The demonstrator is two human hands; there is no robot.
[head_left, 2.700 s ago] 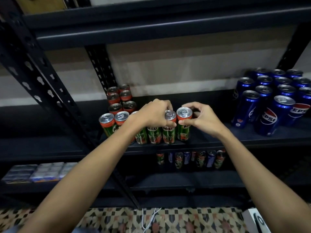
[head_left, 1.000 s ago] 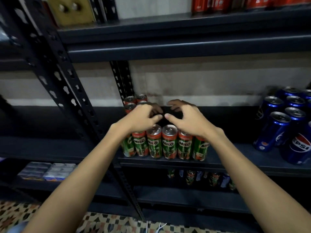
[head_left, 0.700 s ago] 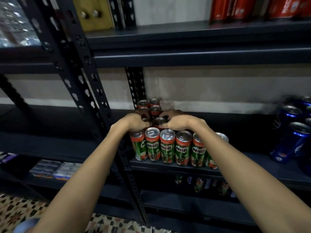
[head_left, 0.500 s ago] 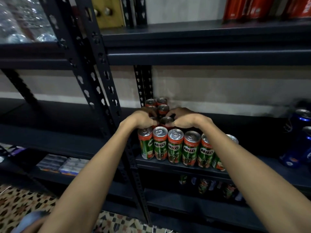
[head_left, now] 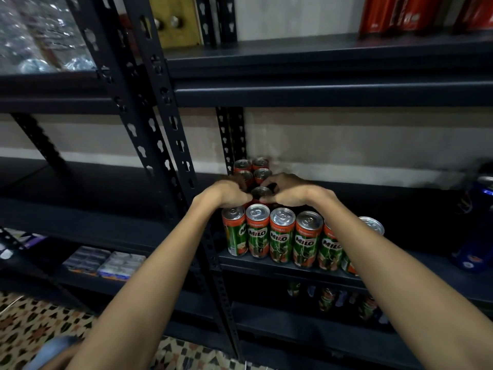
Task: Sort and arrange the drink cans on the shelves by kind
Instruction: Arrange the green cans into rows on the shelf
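Presently a Milo can point(head_left: 262, 194) in the second row is being gripped from both sides, just behind the front row of Milo cans point(head_left: 282, 237) on the middle shelf point(head_left: 288, 265). The left hand point(head_left: 231, 193) is being curled round the can's left side, the right hand point(head_left: 289, 192) round its right; the fingertips are being hidden behind it. Further cans point(head_left: 252, 168) are being kept behind it, close to the rear upright point(head_left: 230, 134).

Risk is being judged as follows: the forearms are being held just above the front row, so a dropped wrist or a sideways drag could topple those tightly packed cans off the shelf edge.

"MILO" and "ORIGINAL" are being read on the front row's green-and-red labels. To the right of that row, a blue can point(head_left: 477, 231) is being seen, its writing unreadable. Above, red packs point(head_left: 400, 14) are being stored, lettering blurred.
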